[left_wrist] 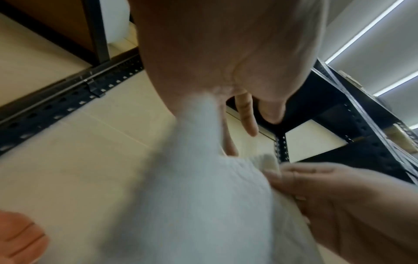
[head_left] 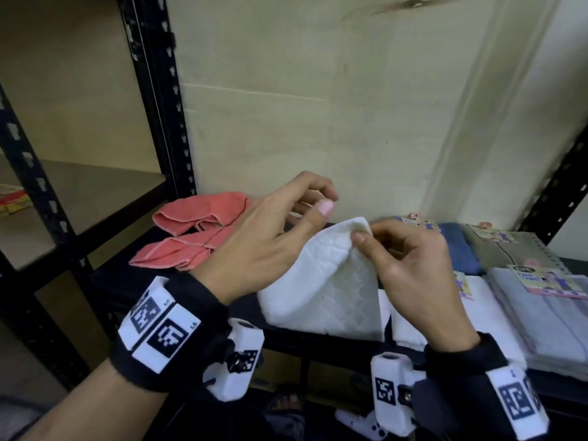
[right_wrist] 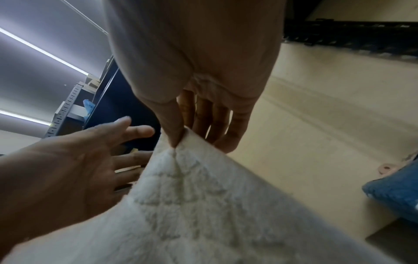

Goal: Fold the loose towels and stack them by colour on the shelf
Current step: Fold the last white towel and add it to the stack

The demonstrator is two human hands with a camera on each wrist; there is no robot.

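Step in hand: folding the white towel [head_left: 321, 291], as I judge it. I have one corner lifted and need a second grip before I can bring the cloth over.

Right hand [head_left: 413, 265]: my thumb and forefinger pinch the raised corner of the white towel. The other fingers [right_wrist: 217, 123] hang straight behind the cloth, holding nothing.

Left hand [head_left: 267, 237]: released. The right wrist view shows my fingers spread and bare, just beside the lifted cloth. Whether the thumb brushes the towel I cannot tell.

Where the towel is: at the front edge of the shelf [head_left: 318, 340], near its middle. Its lower part rests on the shelf and its top rises in a peak to my right fingers.

The relation that counts: the towel hangs below and toward me from the pinched corner, and its free left edge slopes down right under my left hand. So the left is the nearer hand for that edge; the right is taken.

Next move, my guess: bring my left fingers down onto the sloping edge and grip it, so both hands can draw the cloth taut.

Neighbours: a pink towel [head_left: 191, 237] lies loose and crumpled toward the left back of the shelf. Folded white towels [head_left: 490, 313] sit just right of my towel at the front edge, grey towels [head_left: 541, 326] beyond them, a blue towel [head_left: 458, 246] behind.

Risk: a one-corner pinch may let the cloth twist.
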